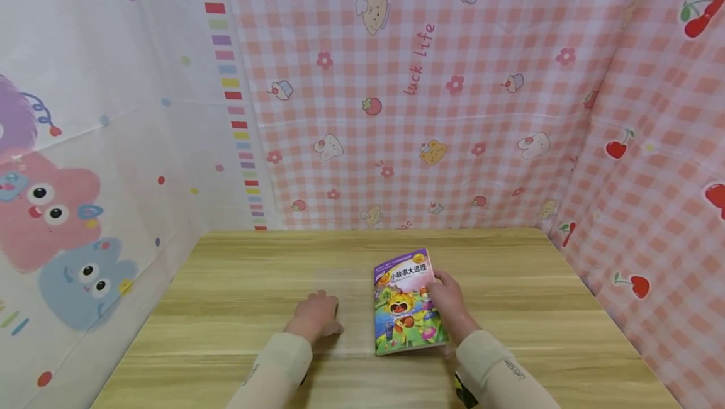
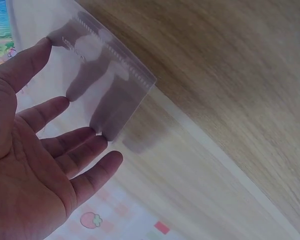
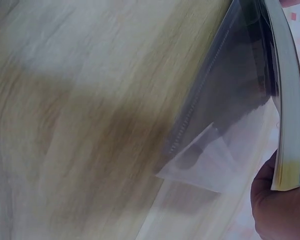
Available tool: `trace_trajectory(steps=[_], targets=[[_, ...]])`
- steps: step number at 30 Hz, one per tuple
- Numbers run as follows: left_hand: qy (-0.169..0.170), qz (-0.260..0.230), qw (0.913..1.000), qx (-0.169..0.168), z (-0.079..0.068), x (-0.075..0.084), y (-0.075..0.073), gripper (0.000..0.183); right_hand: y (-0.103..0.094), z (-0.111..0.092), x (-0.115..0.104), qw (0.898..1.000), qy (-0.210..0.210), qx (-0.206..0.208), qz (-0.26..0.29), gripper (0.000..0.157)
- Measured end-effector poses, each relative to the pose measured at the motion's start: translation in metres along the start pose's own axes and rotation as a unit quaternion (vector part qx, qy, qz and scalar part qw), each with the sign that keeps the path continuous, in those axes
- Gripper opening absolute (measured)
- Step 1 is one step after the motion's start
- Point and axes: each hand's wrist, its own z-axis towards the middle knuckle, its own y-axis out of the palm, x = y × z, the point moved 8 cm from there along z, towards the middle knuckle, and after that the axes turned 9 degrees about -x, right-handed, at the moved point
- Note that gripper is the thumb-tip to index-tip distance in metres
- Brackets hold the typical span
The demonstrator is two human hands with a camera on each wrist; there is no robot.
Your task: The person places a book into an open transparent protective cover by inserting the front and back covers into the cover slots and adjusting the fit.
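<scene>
A children's storybook (image 1: 403,308) with a purple-topped, colourful cover is tilted up over the table, and my right hand (image 1: 451,305) grips its right edge. In the right wrist view, the book's page block (image 3: 290,110) shows edge-on, with fingers on both sides of it. Under and beside the book lies a clear plastic sheet (image 3: 240,115) with a stitched-looking seam and one folded corner. My left hand (image 1: 316,316) is left of the book, fingers spread and loosely bent. In the left wrist view, its fingertips are at the plastic sheet (image 2: 125,92), which mirrors them.
The wood-grain table (image 1: 238,283) reaches back to a pink checked cloth (image 1: 351,82). A white cartoon cloth (image 1: 141,207) hangs on the left and a cherry-print cloth (image 1: 668,207) on the right. A dark, yellow-marked item (image 1: 466,393) shows partly below the right sleeve.
</scene>
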Motion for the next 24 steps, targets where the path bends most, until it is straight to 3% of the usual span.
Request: trace_trajectory(steps=[10,15,20,24], targets=[[-0.001,0.01,0.9999,0.003,0.0,0.001,-0.001,0.042,0.005,0.003,0.006,1.0,0.009,-0.003,-0.022,0.05],[-0.001,0.009,1.0,0.003,0.002,0.0,0.0,0.04,0.004,-0.002,0.008,0.995,-0.003,-0.005,-0.095,0.053],[-0.001,0.011,0.9999,-0.002,0.003,-0.002,0.002,0.04,0.01,-0.005,0.009,0.981,-0.028,-0.018,-0.192,0.055],[-0.002,0.003,1.0,-0.003,0.005,-0.005,0.002,0.042,0.013,-0.009,0.005,0.97,-0.035,-0.017,-0.239,0.06]])
